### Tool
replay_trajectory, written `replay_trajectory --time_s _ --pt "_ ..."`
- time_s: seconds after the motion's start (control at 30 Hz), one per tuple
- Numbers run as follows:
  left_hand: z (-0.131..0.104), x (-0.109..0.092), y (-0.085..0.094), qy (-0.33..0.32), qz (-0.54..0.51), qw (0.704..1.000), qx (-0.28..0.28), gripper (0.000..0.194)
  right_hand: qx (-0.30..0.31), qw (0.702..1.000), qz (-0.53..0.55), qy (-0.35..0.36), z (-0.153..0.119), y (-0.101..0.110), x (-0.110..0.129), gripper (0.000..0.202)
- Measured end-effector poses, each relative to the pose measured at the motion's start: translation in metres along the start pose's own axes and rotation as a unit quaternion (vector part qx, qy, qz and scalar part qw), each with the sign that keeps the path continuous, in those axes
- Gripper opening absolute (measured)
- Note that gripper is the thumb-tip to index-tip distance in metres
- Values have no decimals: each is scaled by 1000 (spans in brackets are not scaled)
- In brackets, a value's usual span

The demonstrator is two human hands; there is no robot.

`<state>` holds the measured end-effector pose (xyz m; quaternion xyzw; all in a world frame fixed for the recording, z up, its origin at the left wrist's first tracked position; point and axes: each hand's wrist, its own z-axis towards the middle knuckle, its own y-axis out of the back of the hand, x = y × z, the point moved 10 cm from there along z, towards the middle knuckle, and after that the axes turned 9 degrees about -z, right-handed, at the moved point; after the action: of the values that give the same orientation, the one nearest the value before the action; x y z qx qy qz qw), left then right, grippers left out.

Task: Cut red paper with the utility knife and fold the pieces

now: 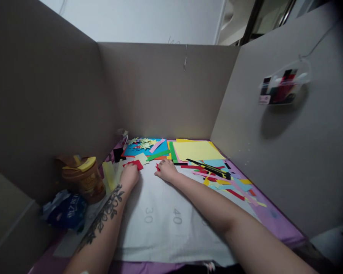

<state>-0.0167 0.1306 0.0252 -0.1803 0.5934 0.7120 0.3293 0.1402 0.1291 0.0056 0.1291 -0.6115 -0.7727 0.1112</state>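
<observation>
My left hand (129, 176) is at the left of the white mat, its fingers closed over a red paper piece (138, 164) that shows on both sides of them. My right hand (167, 170) has its fingers bent together around a small pointed red paper cutout (157, 167), mostly hidden by the hand. A pale yellow paper square (142, 158) lies just beyond the left hand. Green paper strips (159, 155) lie between and behind both hands. Farther back, pale yellow paper stars (145, 144) are heaped on a blue sheet (162, 149).
A yellow-and-black utility knife (214, 171) lies among coloured paper strips (237, 195) at right. Yellow sheets (198, 150) are stacked behind. A brown tub (87, 180) and blue packet (65, 211) stand at left. Grey panels (165, 87) enclose the table.
</observation>
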Motion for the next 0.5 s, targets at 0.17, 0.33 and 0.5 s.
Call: replay_trajectory --time_s 0.17,0.33,0.5 --pt "7 21 -9 43 57 997 42 35 -23 999 -4 -44 -11 -6 7 39" --pt "5 29 -10 48 39 997 43 34 -60 995 24 -74 -23 -1 4 47" --pt "3 35 1 49 -15 999 2 33 -106 991 71 -35 -43 14 11 43"
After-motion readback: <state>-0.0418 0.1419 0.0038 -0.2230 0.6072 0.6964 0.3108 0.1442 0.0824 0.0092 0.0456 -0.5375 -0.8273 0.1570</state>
